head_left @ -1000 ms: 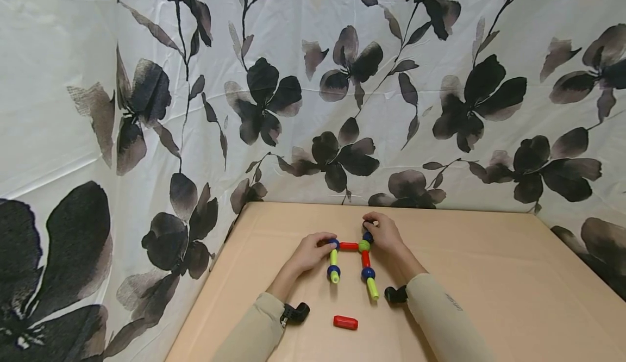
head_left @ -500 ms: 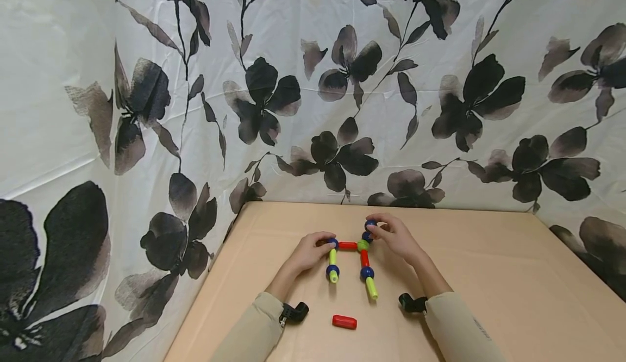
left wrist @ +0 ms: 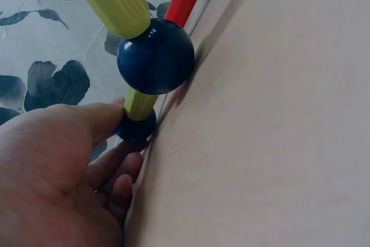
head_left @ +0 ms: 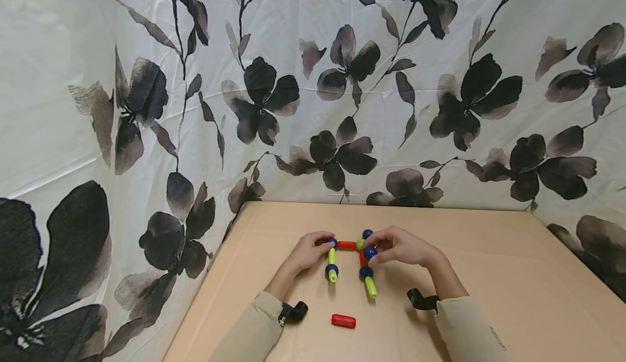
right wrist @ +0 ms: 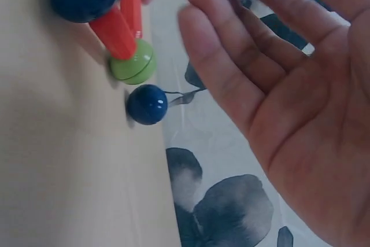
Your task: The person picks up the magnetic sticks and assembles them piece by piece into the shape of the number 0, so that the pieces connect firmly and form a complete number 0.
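A toy frame of rods and balls lies on the table. My left hand (head_left: 309, 250) pinches its blue corner ball (left wrist: 136, 130) between thumb and fingers. From that corner a lime rod (head_left: 332, 256) runs toward me to another blue ball (left wrist: 156, 56), and a red rod (head_left: 347, 245) leads right to a green ball (right wrist: 133, 65). In the head view, my right hand (head_left: 403, 247) holds a separate blue ball (head_left: 369, 253) at its fingertips, over the frame's right side. A further blue ball (right wrist: 147, 104) sits just beyond the green one.
A loose red rod (head_left: 344, 321) lies on the tan table (head_left: 489, 275) nearer to me. The frame's right side ends in a lime rod (head_left: 370, 287) below a blue ball (head_left: 365, 273). A floral cloth (head_left: 293, 106) hangs behind the table's far edge.
The right hand has brought its blue ball from the frame's far end toward me, leaving the other blue ball behind by the green one. My left hand keeps its place at the corner.
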A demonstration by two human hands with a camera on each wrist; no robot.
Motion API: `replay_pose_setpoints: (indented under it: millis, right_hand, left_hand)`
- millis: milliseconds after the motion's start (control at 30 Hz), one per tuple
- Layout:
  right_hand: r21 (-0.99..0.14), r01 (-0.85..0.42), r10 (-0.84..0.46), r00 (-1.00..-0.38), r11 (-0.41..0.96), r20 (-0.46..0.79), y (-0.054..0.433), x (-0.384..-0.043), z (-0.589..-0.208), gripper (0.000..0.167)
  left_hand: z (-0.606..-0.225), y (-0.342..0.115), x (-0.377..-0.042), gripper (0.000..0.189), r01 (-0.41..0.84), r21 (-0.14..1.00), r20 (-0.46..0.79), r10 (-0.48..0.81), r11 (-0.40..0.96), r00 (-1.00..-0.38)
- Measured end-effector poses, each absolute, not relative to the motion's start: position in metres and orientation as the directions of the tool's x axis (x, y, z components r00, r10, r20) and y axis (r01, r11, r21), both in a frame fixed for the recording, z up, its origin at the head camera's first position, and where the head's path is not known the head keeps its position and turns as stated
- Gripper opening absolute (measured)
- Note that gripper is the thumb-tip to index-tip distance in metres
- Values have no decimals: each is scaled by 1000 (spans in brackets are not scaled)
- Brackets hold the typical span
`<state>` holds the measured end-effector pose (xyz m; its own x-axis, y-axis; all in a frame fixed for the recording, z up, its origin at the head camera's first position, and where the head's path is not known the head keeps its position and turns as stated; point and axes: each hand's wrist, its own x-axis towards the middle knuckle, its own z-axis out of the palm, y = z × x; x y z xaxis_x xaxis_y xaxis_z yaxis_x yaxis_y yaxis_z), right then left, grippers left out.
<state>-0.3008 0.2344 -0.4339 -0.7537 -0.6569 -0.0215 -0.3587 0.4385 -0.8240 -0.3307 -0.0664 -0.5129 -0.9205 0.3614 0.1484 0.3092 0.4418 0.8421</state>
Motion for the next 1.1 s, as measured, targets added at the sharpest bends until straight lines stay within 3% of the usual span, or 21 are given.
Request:
replay_pose_setpoints:
  millis: [267, 600, 733, 900, 1100]
  right_hand:
    - [-820, -371, -715, -695, 437, -67, 233, -296, -429, 39]
    - [-785, -431, -766, -637, 445, -85, 231, -295, -428, 23]
    - [-807, -450, -835, -542, 383, -94, 229, -294, -428, 26]
    - [-871, -349, -898, -390, 347, -202, 224, -290, -431, 34]
    - [-843, -313, -874, -371, 437, -315, 213, -286, -437, 30]
  left_hand:
    - [-513, -67, -331, 37, 306, 839, 143, 359, 451, -922]
    - [-515, -68, -332, 38, 301, 848, 143, 359, 435, -922]
    - [-515, -69, -333, 37, 306, 848, 148, 361, 432, -921]
    - [-515, -69, -333, 36, 302, 851, 146, 359, 430, -922]
    - [-516, -69, -333, 36, 299, 850, 143, 358, 434, -923]
